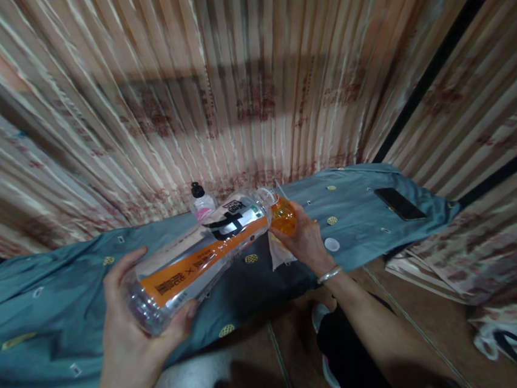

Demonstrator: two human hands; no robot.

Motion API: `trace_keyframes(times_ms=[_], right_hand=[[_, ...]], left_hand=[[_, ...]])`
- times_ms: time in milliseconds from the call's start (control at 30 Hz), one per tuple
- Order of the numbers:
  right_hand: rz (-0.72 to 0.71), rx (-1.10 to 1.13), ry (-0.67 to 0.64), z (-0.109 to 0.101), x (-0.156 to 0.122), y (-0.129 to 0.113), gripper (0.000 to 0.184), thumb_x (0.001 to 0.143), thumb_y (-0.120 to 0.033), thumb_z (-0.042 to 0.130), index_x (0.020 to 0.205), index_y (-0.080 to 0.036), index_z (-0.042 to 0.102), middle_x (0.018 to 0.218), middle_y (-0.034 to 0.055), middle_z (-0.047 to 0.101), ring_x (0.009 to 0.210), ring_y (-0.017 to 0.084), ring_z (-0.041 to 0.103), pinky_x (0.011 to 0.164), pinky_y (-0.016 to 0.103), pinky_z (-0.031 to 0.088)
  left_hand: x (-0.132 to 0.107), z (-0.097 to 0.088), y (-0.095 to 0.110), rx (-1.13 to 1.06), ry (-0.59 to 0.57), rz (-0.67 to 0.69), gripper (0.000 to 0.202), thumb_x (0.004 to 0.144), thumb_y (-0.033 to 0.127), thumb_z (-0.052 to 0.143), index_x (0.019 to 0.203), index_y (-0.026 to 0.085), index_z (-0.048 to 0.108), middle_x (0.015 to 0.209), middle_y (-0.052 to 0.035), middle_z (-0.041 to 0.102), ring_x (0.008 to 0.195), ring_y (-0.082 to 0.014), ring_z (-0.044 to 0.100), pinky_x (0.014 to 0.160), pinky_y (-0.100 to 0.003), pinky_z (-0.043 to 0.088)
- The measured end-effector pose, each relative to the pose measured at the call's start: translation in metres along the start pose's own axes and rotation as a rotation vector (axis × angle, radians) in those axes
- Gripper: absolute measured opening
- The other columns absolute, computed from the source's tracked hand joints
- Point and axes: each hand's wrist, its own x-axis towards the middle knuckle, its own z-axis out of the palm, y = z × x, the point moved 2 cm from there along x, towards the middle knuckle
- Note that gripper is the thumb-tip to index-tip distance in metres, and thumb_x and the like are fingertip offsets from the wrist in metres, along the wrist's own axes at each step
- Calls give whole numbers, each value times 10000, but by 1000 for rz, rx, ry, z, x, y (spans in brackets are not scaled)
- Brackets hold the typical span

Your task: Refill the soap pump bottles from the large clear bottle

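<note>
My left hand [134, 328] is wrapped round the base of a large clear plastic bottle [209, 247] with an orange and white label. The bottle is tilted, its uncapped neck pointing right and upward. In my right hand [306, 235] is a small orange see-through container [283, 214], gripped between thumb and fingers. The bottle's mouth meets the top of this container; whether the orange is liquid or tinted plastic I cannot tell. Below my right hand lies a pale sheet, perhaps tissue [281, 254]. A white round cap [331, 244] rests just right of that hand.
A small clear bottle with a black top [198, 190] stands behind the large bottle. A dark phone [400, 203] lies at the right on the blue-green patterned cloth [153, 241]. Pleated curtains [248, 85] hang close behind. White bags [426, 275] are on the floor at right.
</note>
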Motion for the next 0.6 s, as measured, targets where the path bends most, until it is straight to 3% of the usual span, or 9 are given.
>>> trace_keyframes(times_ms=[600], right_hand=[[4,-1,-4,0,0,0,700,856,-465,815,1434,-184,538,1259,172,775,1109,352,772,922,509,643]], left_hand=[[0,0,0,-17,-6,-21,950,607,709,815,1380,226,548,1168,-105,683,978,-325,736,867,-529,633]])
